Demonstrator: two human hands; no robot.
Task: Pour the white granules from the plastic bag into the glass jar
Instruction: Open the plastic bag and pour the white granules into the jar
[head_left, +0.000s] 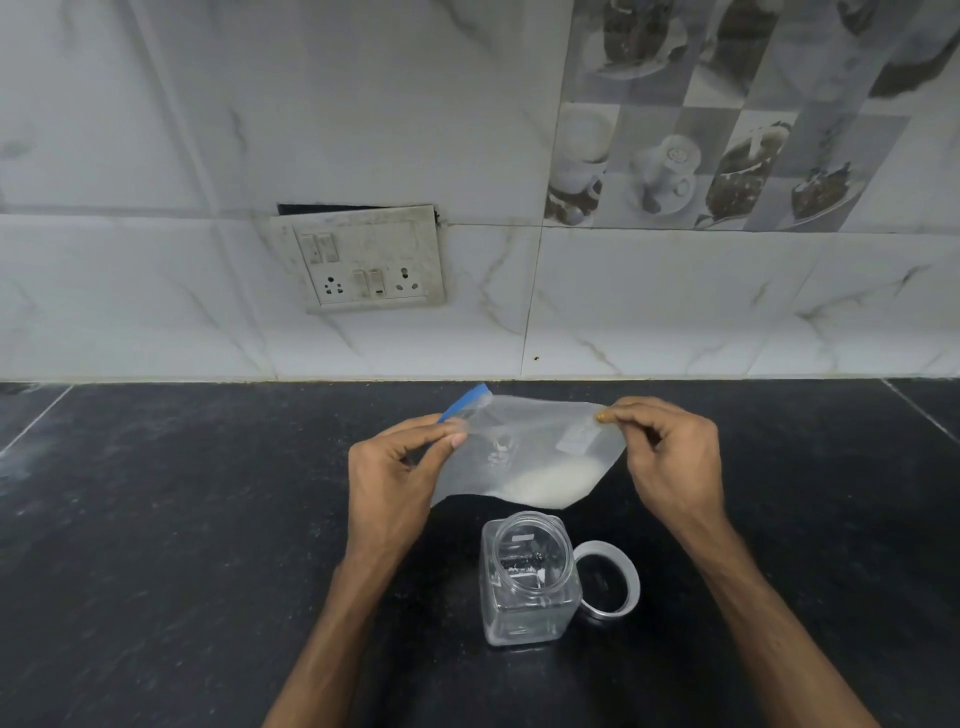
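Above the dark surface (182, 519), the left hand (389, 473) pinches the blue-striped end of the plastic bag (524, 441) and the right hand (670, 457) pinches its other end, holding it stretched between them; white granules (550, 483) sag in its lower corner. Just below stands the open glass jar (527, 577); its lid (608, 579) lies touching the jar's right side.

We see soft, even, rather dim light and only faint shadows on the black countertop (156, 519). Wide-angle distortion bends the tiled wall (675, 312) toward the edges, and small glints show on the glass jar (527, 577).
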